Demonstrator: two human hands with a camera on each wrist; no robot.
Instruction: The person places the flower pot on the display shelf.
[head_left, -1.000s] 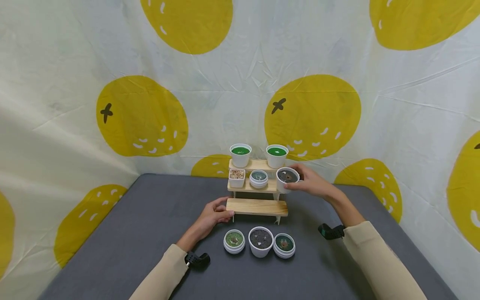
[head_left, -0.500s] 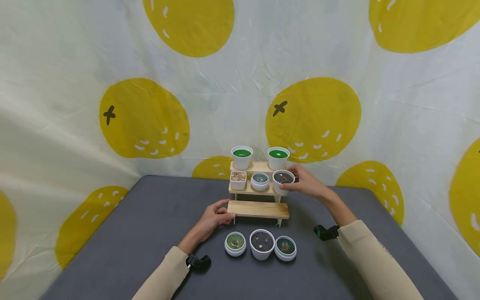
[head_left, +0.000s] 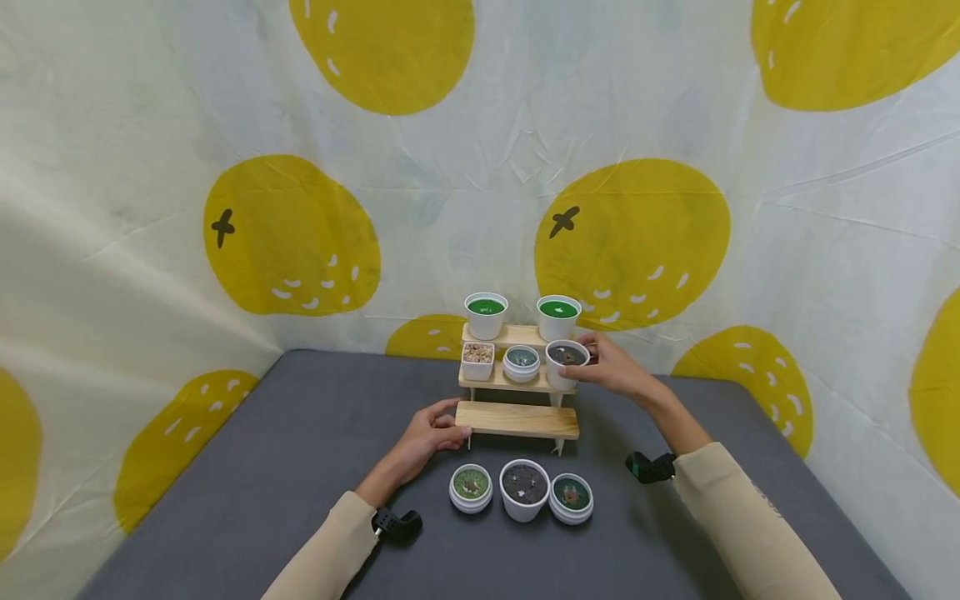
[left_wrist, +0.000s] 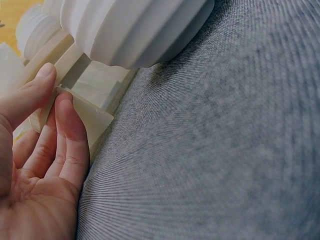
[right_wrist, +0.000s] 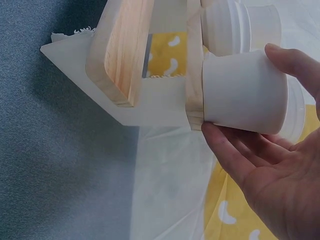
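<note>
My right hand (head_left: 617, 367) grips a white pot with dark filling (head_left: 564, 377) at the right end of the middle step of a small wooden tiered stand (head_left: 517, 418). In the right wrist view the pot's base meets the step, thumb on one side and fingers on the other. My left hand (head_left: 423, 437) pinches the left end of the lowest step, thumb on top; the left wrist view shows fingers (left_wrist: 72, 120) against the stand's pale side panel (left_wrist: 95, 125). On the middle step also stand a square pot of pebbles (head_left: 477, 367) and a ribbed round pot (head_left: 521, 367).
Two white pots with green filling stand on the top step, a left one (head_left: 486, 318) and a right one (head_left: 558, 320). Before the stand, a light-green pot (head_left: 471, 490), a taller dark-filled pot (head_left: 523, 493) and a dark-green pot (head_left: 572, 500) rest on the grey table (head_left: 315, 500). Patterned cloth (head_left: 450, 208) hangs behind.
My right hand has moved the dark-filled pot slightly left and onto the right end of the middle step. The left hand keeps its hold on the lowest step.
</note>
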